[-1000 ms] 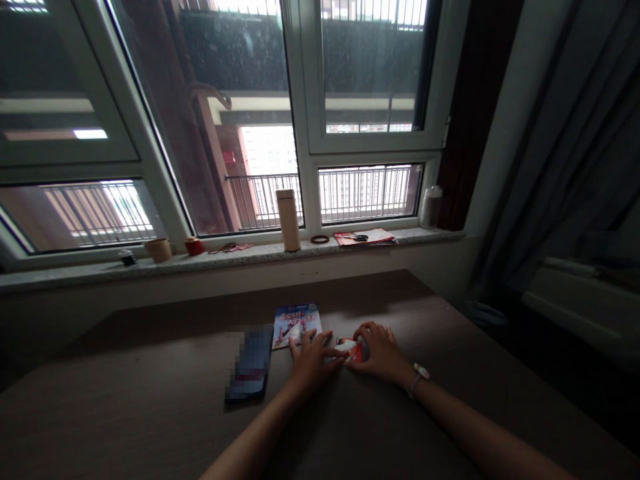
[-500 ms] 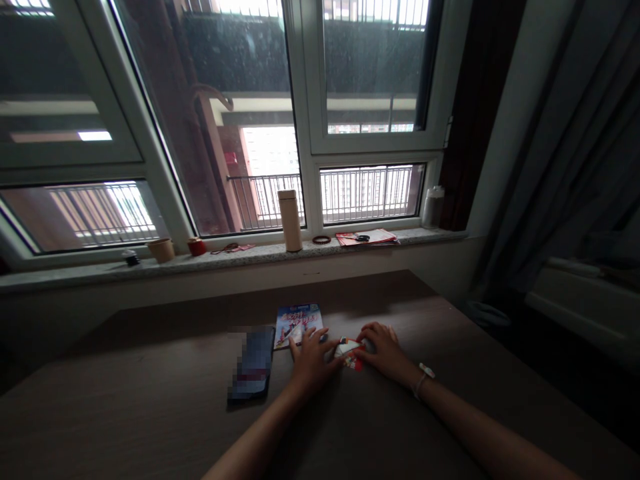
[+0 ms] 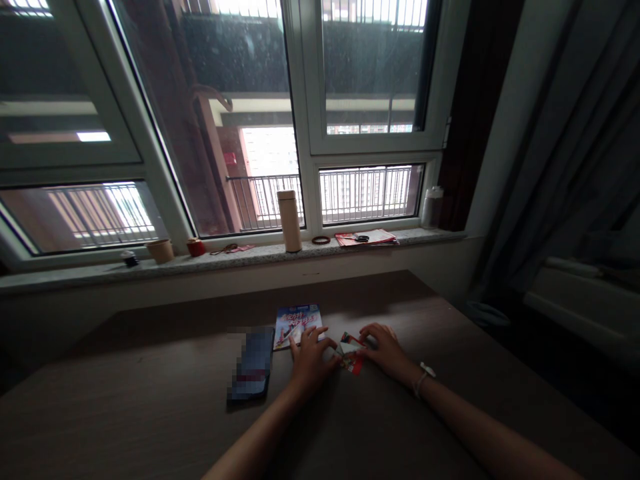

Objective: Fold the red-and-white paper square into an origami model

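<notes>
A small piece of folded paper (image 3: 354, 363), red and printed on one side and white on the other, is held just above or on the brown table between my hands. My left hand (image 3: 311, 360) pinches its left corner between thumb and forefinger, the other fingers spread towards a blue printed leaflet (image 3: 299, 317). From the right, my right hand (image 3: 384, 352) grips the opposite edge with thumb and curled fingers. A white triangular flap stands out in the middle of the paper. Fingertips cover both of its ends.
A dark phone (image 3: 253, 367) lies left of my left hand. On the windowsill stand a tan flask (image 3: 289, 221), a paper cup (image 3: 160, 251), a red roll (image 3: 195, 247) and a clear bottle (image 3: 433, 208). Scissors (image 3: 361, 238) rest on red papers (image 3: 385, 236) there.
The paper has tilted between my fingers, so more of its red printed side shows above and below the white flap. My hands have shifted only slightly.
</notes>
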Action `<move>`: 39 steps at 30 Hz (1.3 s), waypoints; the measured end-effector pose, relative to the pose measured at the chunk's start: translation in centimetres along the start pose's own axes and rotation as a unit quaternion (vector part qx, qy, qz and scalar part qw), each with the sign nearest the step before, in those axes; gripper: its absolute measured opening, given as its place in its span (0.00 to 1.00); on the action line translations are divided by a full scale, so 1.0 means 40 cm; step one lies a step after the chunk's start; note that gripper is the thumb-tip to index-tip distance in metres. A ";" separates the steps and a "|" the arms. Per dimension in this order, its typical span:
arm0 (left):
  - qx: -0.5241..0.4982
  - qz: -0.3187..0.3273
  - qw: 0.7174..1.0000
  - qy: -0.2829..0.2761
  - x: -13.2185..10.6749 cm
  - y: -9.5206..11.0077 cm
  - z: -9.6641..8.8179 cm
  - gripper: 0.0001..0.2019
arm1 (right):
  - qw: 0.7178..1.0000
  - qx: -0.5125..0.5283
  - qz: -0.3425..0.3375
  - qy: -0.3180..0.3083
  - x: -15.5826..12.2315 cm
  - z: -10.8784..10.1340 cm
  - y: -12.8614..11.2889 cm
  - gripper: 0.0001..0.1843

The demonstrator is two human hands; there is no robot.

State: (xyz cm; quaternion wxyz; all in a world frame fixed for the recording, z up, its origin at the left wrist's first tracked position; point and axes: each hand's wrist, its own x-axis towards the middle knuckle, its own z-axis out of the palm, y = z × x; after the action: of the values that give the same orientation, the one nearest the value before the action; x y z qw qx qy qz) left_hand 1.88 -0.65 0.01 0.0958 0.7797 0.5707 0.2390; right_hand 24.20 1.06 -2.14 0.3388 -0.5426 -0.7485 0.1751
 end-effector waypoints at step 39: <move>0.034 -0.011 0.999 0.021 -0.008 0.008 0.003 0.14 | 0.988 -0.070 -0.133 -0.033 -0.020 -0.028 -0.052 0.10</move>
State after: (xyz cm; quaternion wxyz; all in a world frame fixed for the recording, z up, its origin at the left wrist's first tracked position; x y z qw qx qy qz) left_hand 2.13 -1.03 -0.02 0.0598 0.7712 0.5885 0.2352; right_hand 23.70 -0.53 -0.28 0.2953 -0.4546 -0.8351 0.0935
